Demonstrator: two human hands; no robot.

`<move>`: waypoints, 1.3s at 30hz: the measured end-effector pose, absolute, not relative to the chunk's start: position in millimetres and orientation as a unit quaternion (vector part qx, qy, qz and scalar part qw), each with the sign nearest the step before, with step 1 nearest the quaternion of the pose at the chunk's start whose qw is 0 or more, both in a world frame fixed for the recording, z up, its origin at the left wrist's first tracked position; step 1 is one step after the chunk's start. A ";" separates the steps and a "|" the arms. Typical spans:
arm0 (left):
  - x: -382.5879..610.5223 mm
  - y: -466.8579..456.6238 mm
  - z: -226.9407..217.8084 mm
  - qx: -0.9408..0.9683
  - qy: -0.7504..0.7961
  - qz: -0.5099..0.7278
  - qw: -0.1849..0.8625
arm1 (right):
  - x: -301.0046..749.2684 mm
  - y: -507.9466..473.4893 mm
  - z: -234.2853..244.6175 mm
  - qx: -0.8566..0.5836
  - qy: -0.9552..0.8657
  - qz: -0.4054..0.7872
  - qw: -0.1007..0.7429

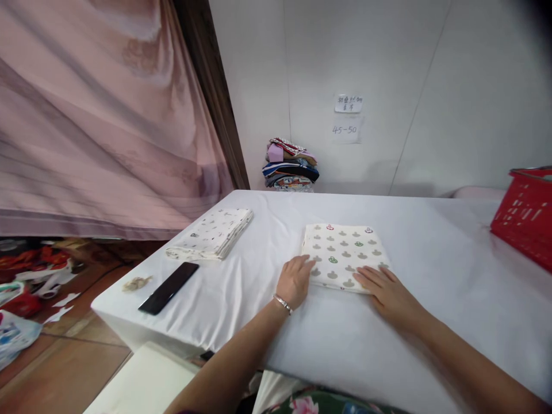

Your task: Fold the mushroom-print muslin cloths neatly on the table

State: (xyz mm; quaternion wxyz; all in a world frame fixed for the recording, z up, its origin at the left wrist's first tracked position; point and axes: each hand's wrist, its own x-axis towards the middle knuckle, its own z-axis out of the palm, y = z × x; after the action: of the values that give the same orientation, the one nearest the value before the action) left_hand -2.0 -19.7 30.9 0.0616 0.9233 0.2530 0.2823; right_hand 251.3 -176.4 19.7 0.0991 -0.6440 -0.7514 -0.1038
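A folded white cloth printed with grey, green and red mushroom shapes lies flat on the white-covered table. At its left front corner rests my left hand, wearing a silver bracelet; its fingers touch the cloth's edge and are slightly bent. My right hand lies with fingers outstretched on the front right corner of the same cloth. Neither hand grasps anything that I can see.
To the left lie another folded printed cloth, a black phone and a small beige tangle. A red basket stands at the right edge. Folded fabrics are stacked by the wall. A pink curtain hangs left.
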 end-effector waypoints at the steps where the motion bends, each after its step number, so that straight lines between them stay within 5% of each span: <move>1: -4.8 -20.8 33.0 0.940 0.213 0.263 0.055 | 257.9 -182.0 17.8 -0.646 -0.747 -0.122 0.094; 11: -1.4 -12.1 32.5 0.966 0.185 0.180 -0.013 | 273.3 -191.3 9.5 -0.624 -0.744 -0.209 0.119; 28: 13.7 -5.3 47.1 0.941 0.220 0.258 -0.016 | 288.4 -177.1 89.5 -0.572 -0.768 -0.183 0.222; 32: 4.2 10.6 99.8 0.899 0.189 0.384 0.089 | 294.5 -179.2 130.1 -0.619 -0.709 -0.120 0.314; 39: 35.2 54.0 162.0 0.707 0.247 0.406 0.524 | 326.9 -132.2 175.1 -0.643 -0.537 0.074 0.541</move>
State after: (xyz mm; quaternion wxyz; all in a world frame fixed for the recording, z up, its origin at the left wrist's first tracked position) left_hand 35.2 54.0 162.0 0.5241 0.7069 0.2469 0.4057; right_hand 326.9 -132.2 175.1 0.5408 -0.6429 -0.5373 0.0741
